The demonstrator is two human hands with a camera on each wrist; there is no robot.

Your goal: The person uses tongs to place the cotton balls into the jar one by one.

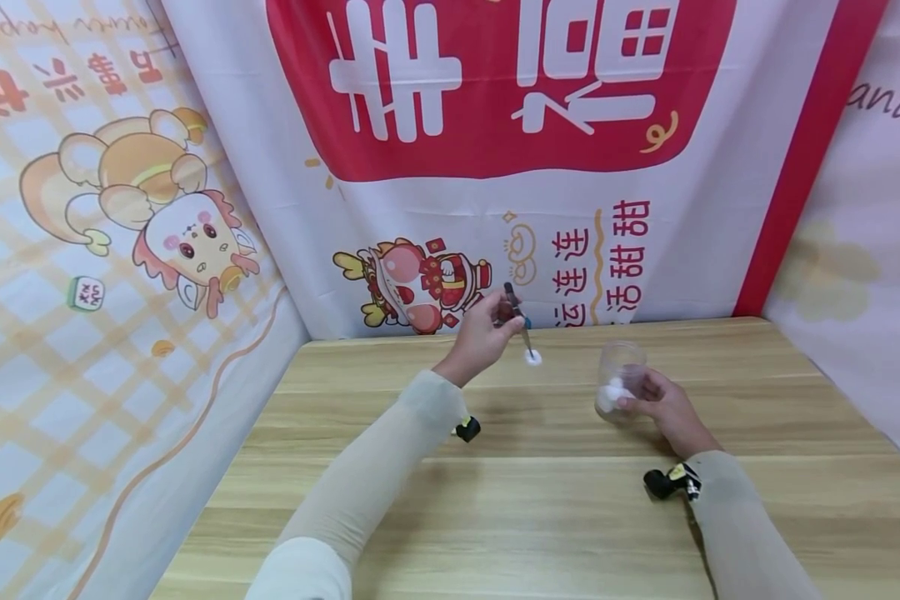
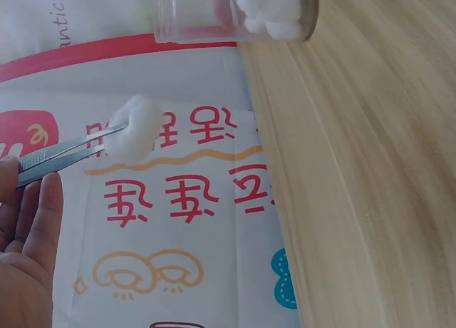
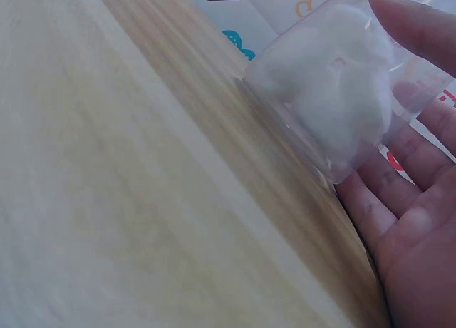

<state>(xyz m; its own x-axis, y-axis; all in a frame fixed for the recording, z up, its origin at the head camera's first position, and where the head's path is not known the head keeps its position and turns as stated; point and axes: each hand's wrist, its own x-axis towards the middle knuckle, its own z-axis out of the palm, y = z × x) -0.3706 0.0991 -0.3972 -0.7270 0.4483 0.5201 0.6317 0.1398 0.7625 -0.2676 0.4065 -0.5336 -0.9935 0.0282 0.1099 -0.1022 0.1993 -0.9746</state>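
My left hand (image 1: 485, 335) pinches a pair of metal tweezers (image 2: 60, 159) between thumb and fingers. A white cotton ball (image 2: 135, 130) is caught between the tweezer tips, to the left of the jar in the head view. My right hand (image 1: 667, 408) grips a clear, open-topped jar (image 1: 621, 357), thumb on the near side and fingers behind it. Several white cotton balls (image 3: 335, 85) lie at the bottom of the jar, seen through its wall in the right wrist view. The jar stands upright near the back of the table.
Both hands are over a wood-grain table (image 1: 540, 525). A printed white and red backdrop (image 1: 495, 150) rises at the table's back edge. Printed sheets with cartoon figures (image 1: 187, 233) and lettering flank it on the left and right. A black wrist camera (image 1: 667, 482) sits at the right cuff.
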